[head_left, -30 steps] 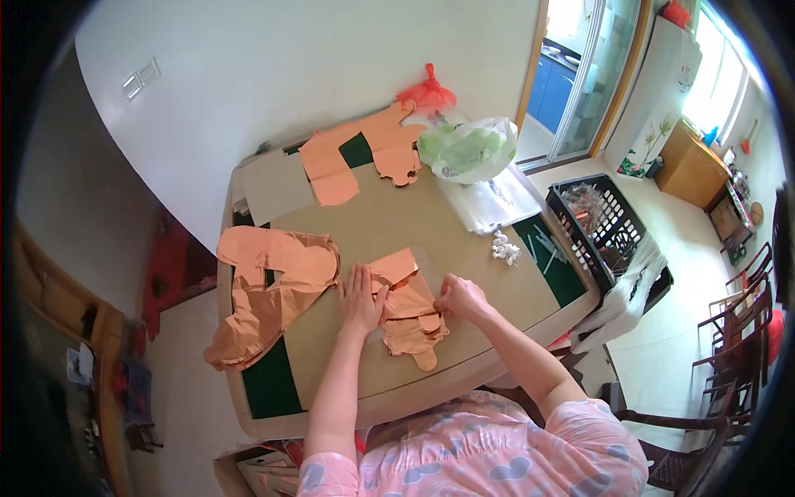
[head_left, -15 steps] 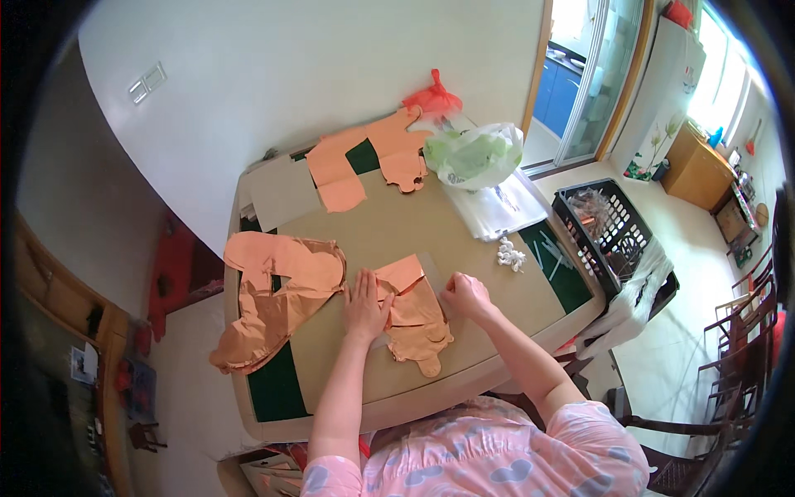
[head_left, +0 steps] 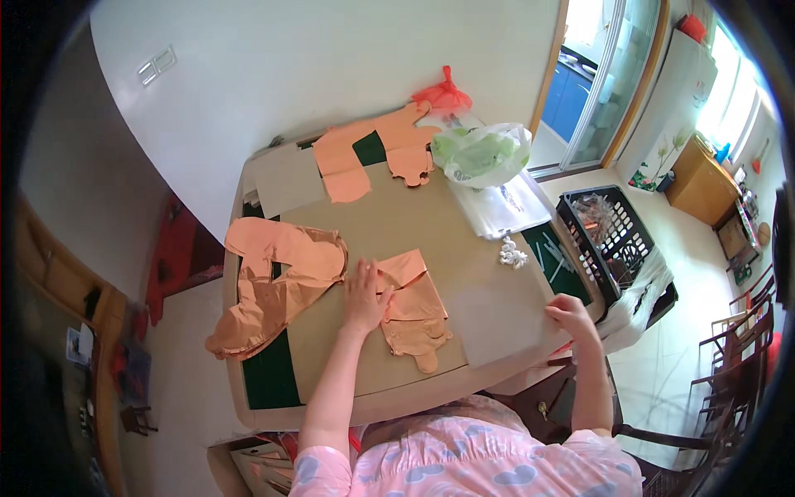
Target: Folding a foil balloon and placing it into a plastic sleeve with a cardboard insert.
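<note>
Folded copper-coloured foil (head_left: 418, 302) lay on the table (head_left: 373, 403) right in front of you. Your left hand (head_left: 363, 302) lay flat at its left edge. Well to the right, your right hand (head_left: 571, 316) pinched a thin grey sheet (head_left: 507, 321), perhaps card; its outline was faint.

right hand (head_left: 571, 316) shifted rightward, well apart from the copper foil (head_left: 414, 305), pale sheet (head_left: 503, 325) now exposed between them
</note>
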`<state>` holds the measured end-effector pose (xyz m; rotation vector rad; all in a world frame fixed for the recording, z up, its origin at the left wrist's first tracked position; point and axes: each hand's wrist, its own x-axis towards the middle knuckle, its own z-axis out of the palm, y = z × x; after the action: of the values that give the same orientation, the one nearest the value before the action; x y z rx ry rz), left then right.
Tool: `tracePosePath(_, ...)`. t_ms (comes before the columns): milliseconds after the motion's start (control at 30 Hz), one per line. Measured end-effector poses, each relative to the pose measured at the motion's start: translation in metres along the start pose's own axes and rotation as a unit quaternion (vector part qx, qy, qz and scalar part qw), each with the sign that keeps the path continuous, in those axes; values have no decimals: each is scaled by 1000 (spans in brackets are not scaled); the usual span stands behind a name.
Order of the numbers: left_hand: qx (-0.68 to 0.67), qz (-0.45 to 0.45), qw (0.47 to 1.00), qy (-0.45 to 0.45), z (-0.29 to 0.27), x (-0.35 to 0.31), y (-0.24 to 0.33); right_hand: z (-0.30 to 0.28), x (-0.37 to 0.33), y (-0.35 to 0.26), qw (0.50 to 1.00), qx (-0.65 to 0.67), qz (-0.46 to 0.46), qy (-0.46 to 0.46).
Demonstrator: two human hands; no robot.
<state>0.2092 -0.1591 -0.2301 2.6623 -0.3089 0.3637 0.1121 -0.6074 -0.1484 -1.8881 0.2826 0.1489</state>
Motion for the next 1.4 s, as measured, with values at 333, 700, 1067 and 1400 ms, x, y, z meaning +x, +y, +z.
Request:
tracePosePath(333, -111, 87, 986, 90, -54, -42, 40, 18, -32, 1, 996, 56, 31, -58)
tracePosePath(700, -65, 159, 985, -34, -22, -64, 72, 141, -15, -12, 972, -220, -77, -38)
tracePosePath(1067, -131, 127, 983, -9, -15, -65, 68, 209, -1, -21, 832, -367, -409, -73)
tracePosePath(1400, -56, 157, 985, 35, 2, -20, 54, 207, 19, -25, 842, -362, -396, -56)
